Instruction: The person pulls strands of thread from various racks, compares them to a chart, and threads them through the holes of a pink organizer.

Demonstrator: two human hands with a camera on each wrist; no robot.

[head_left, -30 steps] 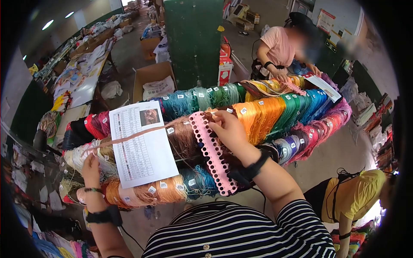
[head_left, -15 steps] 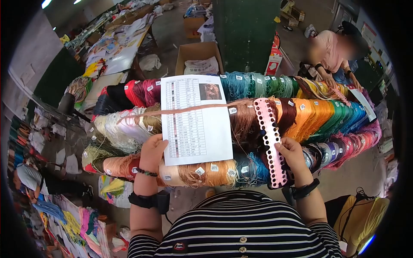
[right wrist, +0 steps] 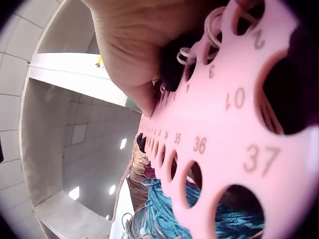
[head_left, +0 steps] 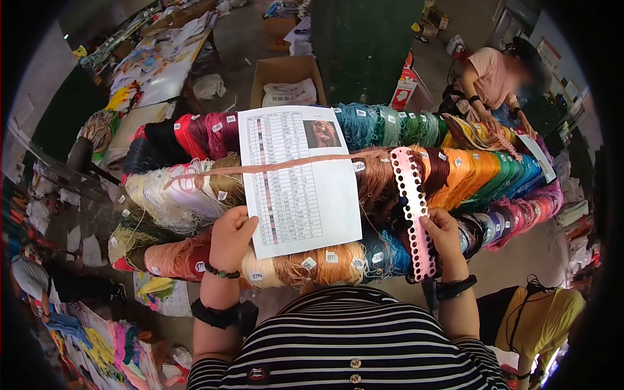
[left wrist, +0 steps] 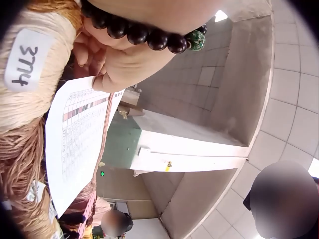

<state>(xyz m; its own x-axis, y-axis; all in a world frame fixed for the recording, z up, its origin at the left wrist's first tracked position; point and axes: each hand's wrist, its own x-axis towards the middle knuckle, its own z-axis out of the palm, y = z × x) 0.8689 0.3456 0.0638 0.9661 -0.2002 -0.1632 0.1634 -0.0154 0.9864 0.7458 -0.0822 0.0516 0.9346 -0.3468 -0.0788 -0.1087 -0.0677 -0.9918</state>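
A printed colour chart (head_left: 341,201) with a small picture lies across the hanging skeins. My left hand (head_left: 233,231) pinches the chart's left edge between thumb and fingers, as the left wrist view also shows. A brownish-pink strand of embroidery thread (head_left: 292,162) stretches over the sheet, from the white skeins toward a pink thread organizer card (head_left: 411,185). That card has numbered holes down both sides, with thread looped through a few in the right wrist view. My right hand (head_left: 443,234) holds the card's right edge, thumb on its face (right wrist: 134,59).
Rows of labelled thread skeins (head_left: 468,179) hang on a rack before me. Across it, a person in pink (head_left: 491,78) handles another pink card beside a paper. A person in yellow (head_left: 546,318) is at lower right. A cardboard box (head_left: 257,81) and green pillar (head_left: 361,55) stand behind.
My right hand came down from the card's top to its right edge. My left hand moved from the strand's left end to the chart's edge. The head view shifted.
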